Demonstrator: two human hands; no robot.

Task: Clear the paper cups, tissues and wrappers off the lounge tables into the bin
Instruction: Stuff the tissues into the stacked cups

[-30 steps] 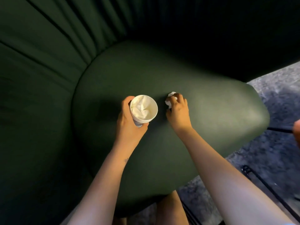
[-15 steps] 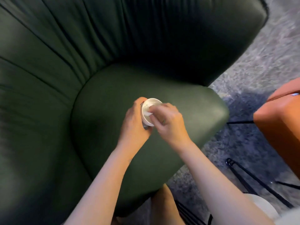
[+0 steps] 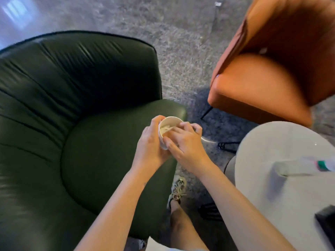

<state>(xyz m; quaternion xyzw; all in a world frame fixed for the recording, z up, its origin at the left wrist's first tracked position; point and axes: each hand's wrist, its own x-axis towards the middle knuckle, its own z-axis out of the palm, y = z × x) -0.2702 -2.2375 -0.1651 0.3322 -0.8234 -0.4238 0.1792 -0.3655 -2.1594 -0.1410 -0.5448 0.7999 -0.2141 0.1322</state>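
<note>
LOUNGE CLEAR-UP: A person stands between a dark green armchair [image 3: 90,142] and an orange chair [image 3: 262,78], packing litter into a paper cup [image 3: 171,122] held above the front edge of the green seat. The left hand [image 3: 150,142] wraps its fingers [image 3: 156,120] round the cup's wall from the far side and tips its mouth towards the right. The right hand [image 3: 188,145] reaches over the rim with bent fingers [image 3: 175,130] on the crumpled white tissue [image 3: 165,129] inside, and its thumb lies against the cup's outer wall. Whether those fingers pinch the tissue or only press it cannot be told.

The job here appears to be seating the tissue well below the rim, so that it does not spring out on the walk to the bin, which is out of view. A firm but light left grip should keep the thin wall from buckling under the push, and the cup is best brought level before the right hand lets go. Just to the right a pale round surface [image 3: 272,205] carries a blurred bottle [image 3: 304,165] lying on its side.
</note>
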